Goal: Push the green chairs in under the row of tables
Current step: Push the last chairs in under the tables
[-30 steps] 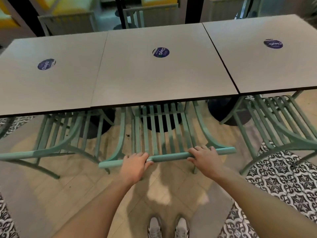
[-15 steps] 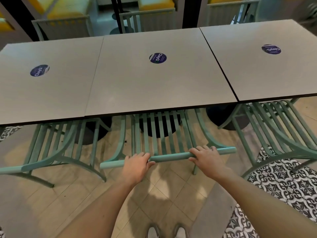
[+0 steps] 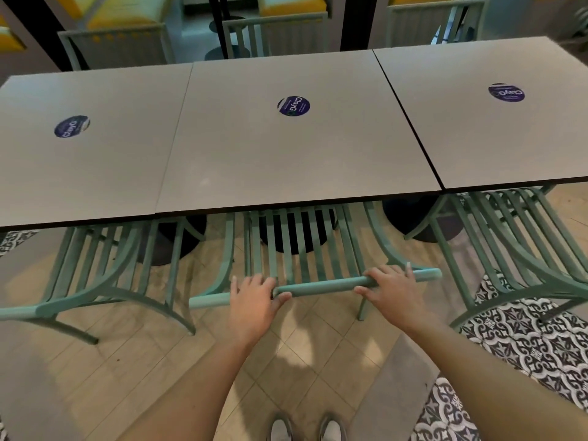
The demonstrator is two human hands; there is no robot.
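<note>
Beige floor tiles are running diagonally through the middle, with patterned black-and-white tiles showing at 4 o'clock and a sliver at 9 o'clock. Yellow-cushioned seats with pale slatted backs are sitting at 11 to 1 o'clock. Dark posts are standing between them. Soft light is glaring off the floor.

Round blue stickers: centre, left, right. Yellow-cushioned seats across top of frame. Beige floor tiles lower centre; patterned black-and-white tiles lower right. Grey shoes at bottom edge.
</note>
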